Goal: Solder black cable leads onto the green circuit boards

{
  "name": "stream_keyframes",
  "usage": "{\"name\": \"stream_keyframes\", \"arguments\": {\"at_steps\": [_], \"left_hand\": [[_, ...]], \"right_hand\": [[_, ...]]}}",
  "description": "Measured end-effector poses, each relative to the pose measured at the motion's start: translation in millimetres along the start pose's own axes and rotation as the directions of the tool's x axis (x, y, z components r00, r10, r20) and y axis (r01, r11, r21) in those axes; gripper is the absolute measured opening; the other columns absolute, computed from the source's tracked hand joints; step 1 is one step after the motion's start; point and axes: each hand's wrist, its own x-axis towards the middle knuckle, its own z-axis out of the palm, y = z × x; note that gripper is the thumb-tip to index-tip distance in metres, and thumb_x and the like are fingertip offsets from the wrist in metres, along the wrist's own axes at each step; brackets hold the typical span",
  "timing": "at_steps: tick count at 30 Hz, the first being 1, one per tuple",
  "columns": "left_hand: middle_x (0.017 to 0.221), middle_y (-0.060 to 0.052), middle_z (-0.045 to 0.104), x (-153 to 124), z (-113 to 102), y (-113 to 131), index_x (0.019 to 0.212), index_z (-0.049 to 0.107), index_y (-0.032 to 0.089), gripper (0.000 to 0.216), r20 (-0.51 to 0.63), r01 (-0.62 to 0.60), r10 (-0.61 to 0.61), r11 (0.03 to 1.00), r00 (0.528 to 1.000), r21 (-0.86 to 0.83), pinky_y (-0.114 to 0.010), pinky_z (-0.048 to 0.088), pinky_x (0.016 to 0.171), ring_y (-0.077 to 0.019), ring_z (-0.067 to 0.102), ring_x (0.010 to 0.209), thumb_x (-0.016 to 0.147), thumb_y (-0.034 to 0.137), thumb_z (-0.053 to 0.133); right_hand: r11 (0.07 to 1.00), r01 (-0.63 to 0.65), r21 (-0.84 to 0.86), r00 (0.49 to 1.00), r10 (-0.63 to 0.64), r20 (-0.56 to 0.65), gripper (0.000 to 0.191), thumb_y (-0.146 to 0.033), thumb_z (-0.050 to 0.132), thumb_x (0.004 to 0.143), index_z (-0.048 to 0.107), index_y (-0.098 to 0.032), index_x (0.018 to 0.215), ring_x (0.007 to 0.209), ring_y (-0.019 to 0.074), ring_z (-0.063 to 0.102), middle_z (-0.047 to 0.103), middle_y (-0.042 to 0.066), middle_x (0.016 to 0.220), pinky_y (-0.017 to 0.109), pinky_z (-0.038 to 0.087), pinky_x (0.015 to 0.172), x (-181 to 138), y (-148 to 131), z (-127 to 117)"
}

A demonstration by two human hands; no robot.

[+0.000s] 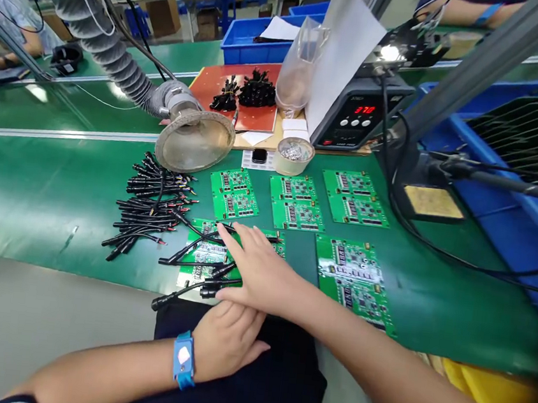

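My right hand (pixel 261 271) is over the near edge of the bench, its fingers stretched out and apart. Beneath and beside its fingers, several loose black cable leads (pixel 197 242) lie across green circuit boards (pixel 191 275). Just below it, my left hand (pixel 230 342) hovers above my lap with fingers extended and thumb apart; a blue wrist strap (pixel 184 359) circles that wrist. Part of its fingertips is hidden by the right hand. Nothing shows in either hand. To the left lies a pile of black leads (pixel 145 214) with bare coloured wire ends.
More circuit boards (pixel 296 203) lie in rows. Behind them are a fume extractor hood (pixel 196 142), a round tin (pixel 293 157) and a soldering station (pixel 359 118) reading 370. A soldering iron (pixel 502 178) and blue bin (pixel 510 233) occupy the right. Other people sit beyond.
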Motion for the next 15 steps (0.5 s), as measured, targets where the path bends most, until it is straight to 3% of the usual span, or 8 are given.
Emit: {"name": "stream_keyframes", "arguments": {"at_steps": [2,6,11,15], "left_hand": [[0.099,-0.009,0.062,3,3,4,0.109,0.054,0.013,0.037,-0.017,0.029,-0.029,0.999,0.999,-0.015,-0.033,0.043,0.082,-0.0215,0.056,0.091,0.086,0.038,0.041],[0.089,-0.005,0.064,2,11,6,0.099,0.057,0.015,0.022,-0.090,0.002,-0.005,0.999,0.996,-0.041,-0.032,0.041,0.084,-0.0185,0.058,0.086,0.085,0.022,0.043],[0.093,-0.008,0.063,-5,19,6,0.106,0.054,0.014,0.027,-0.002,-0.029,0.029,1.000,1.000,-0.011,-0.035,0.041,0.087,-0.0201,0.056,0.094,0.082,0.016,0.041],[0.105,-0.008,0.060,-5,16,3,0.117,0.048,0.016,0.035,0.093,-0.001,0.005,0.999,0.996,-0.040,-0.034,0.043,0.087,-0.0193,0.054,0.099,0.084,0.015,0.038]], "right_hand": [[0.997,-0.002,-0.078,0.999,0.006,0.046,0.093,-0.038,0.069,0.062,0.017,-0.014,0.136,0.117,0.0321,0.035,0.040,0.019,0.123,0.051,0.022,0.102,3,-7,1],[0.977,0.090,-0.191,0.983,-0.057,0.172,0.058,-0.019,0.056,0.073,0.036,-0.016,0.127,0.096,0.0251,0.049,0.053,0.011,0.100,0.042,0.039,0.085,1,-15,-2],[0.957,0.161,-0.240,0.963,-0.098,0.252,0.040,-0.007,0.052,0.061,0.050,-0.012,0.100,0.072,0.0232,0.053,0.055,0.009,0.079,0.034,0.040,0.061,14,-24,6],[0.960,0.222,-0.170,0.946,-0.170,0.275,0.038,-0.010,0.054,0.058,0.050,-0.015,0.095,0.070,0.0196,0.053,0.057,0.005,0.078,0.028,0.037,0.058,17,-22,-7]]}}
